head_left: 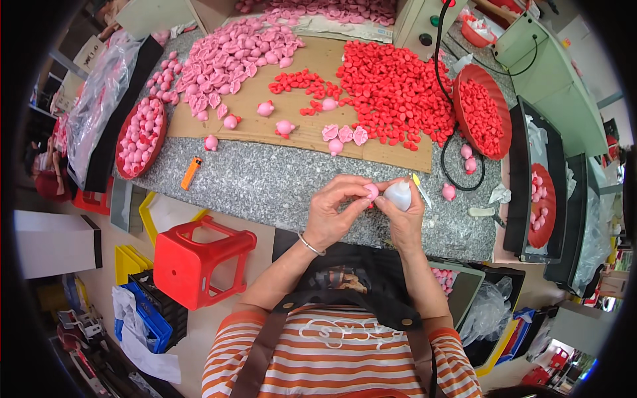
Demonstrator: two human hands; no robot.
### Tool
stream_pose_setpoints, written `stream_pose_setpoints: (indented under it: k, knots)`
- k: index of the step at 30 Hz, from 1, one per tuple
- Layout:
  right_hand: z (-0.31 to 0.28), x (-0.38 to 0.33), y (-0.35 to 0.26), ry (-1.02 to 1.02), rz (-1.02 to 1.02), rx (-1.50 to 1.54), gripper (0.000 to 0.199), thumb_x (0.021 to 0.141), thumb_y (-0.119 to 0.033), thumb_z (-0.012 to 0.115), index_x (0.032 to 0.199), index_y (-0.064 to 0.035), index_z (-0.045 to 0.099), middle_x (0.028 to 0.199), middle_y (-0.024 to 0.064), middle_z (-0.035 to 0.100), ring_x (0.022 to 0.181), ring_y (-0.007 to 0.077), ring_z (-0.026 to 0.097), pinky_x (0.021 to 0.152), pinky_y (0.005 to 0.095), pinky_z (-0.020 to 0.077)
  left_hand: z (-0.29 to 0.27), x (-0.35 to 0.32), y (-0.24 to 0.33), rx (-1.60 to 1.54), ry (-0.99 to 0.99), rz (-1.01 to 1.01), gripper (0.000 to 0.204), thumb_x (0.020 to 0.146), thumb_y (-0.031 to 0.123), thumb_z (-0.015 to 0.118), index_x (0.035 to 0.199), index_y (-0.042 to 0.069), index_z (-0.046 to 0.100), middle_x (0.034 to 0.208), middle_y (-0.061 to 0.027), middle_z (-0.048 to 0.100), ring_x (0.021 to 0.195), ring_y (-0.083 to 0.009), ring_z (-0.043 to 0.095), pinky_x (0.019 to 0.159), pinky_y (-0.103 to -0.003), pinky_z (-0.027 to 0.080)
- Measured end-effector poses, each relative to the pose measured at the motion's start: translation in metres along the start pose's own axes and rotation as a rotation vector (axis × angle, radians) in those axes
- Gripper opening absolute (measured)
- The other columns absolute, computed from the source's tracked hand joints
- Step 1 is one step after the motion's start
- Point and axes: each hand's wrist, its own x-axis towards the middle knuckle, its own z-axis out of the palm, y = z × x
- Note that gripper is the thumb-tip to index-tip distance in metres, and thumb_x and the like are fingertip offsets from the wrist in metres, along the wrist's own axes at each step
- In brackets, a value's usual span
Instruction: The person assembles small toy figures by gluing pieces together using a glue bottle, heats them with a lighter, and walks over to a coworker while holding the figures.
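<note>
**Pink piece and glue bottle held over the stone table**

The left hand (330, 213) pinches a small rounded pink plastic piece (371, 192) between its fingertips; the right hand (403, 215) grasps a small white squeeze bottle (400, 195), touching the piece; both hover above the speckled grey stone table (265, 186); beyond lies a brown cardboard sheet (318, 63) bearing a heap of small red plastic pieces (391, 89).

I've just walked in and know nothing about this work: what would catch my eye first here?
Probably the big heap of small red pieces on the cardboard sheet, with a pile of pink petal-like pieces to its left. Nearer the person, at the grey stone table's front edge, the left hand pinches a small pink piece against a white squeeze bottle in the right hand.
</note>
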Motion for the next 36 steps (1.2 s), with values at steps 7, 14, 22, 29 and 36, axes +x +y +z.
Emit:
stream_pose_setpoints:
  k: [7, 14, 22, 29, 36]
  knots:
    - [0.007, -0.002, -0.001, 0.032, -0.067, 0.017, 0.028, 0.078, 0.007, 0.067, 0.1, -0.0046, 0.054, 0.098, 0.0065, 0.064, 0.089, 0.0106, 0.06, 0.078, 0.0249, 0.0508, -0.002, 0.0, -0.002, -0.042, -0.029, -0.004, 0.02, 0.081, -0.007, 0.064, 0.099, 0.0, 0.063, 0.115, -0.013, 0.055, 0.105, -0.0209, 0.058, 0.085, -0.033, 0.053]
    - [0.016, -0.009, -0.005, 0.07, -0.139, 0.002, 0.031, 0.077, 0.008, 0.069, 0.1, -0.0047, 0.053, 0.097, 0.0063, 0.064, 0.09, 0.0115, 0.061, 0.078, 0.0254, 0.0517, -0.002, -0.002, -0.008, -0.859, 0.074, -0.319, 0.028, 0.088, 0.002, 0.06, 0.115, 0.007, 0.054, 0.119, -0.0112, 0.054, 0.11, -0.0199, 0.055, 0.094, -0.035, 0.047]
    - [0.016, -0.012, -0.004, 0.052, -0.165, -0.182, 0.03, 0.077, 0.007, 0.069, 0.101, -0.0045, 0.053, 0.099, 0.0076, 0.064, 0.093, 0.0139, 0.063, 0.082, 0.0271, 0.0512, -0.003, -0.006, -0.01, -0.752, 0.001, -0.451, 0.032, 0.086, 0.004, 0.063, 0.116, 0.005, 0.054, 0.119, -0.0113, 0.056, 0.112, -0.0192, 0.054, 0.096, -0.034, 0.046]
    - [0.008, -0.013, -0.008, 0.061, -0.158, -0.069, 0.03, 0.078, 0.009, 0.067, 0.1, -0.0042, 0.053, 0.098, 0.0083, 0.064, 0.093, 0.0153, 0.064, 0.082, 0.0292, 0.0527, -0.011, -0.006, -0.018, -0.759, -0.096, -0.382, 0.038, 0.083, 0.0, 0.064, 0.12, 0.004, 0.054, 0.124, -0.0127, 0.056, 0.114, -0.0231, 0.055, 0.098, -0.036, 0.045]
    - [0.01, -0.015, -0.008, 0.064, -0.12, -0.151, 0.031, 0.077, 0.005, 0.071, 0.1, -0.0043, 0.054, 0.097, 0.0068, 0.065, 0.092, 0.0127, 0.063, 0.079, 0.0257, 0.0522, -0.009, -0.004, -0.018, -0.627, -0.145, -0.331, 0.033, 0.088, 0.001, 0.059, 0.121, 0.004, 0.055, 0.126, -0.0155, 0.054, 0.115, -0.025, 0.055, 0.099, -0.038, 0.044]
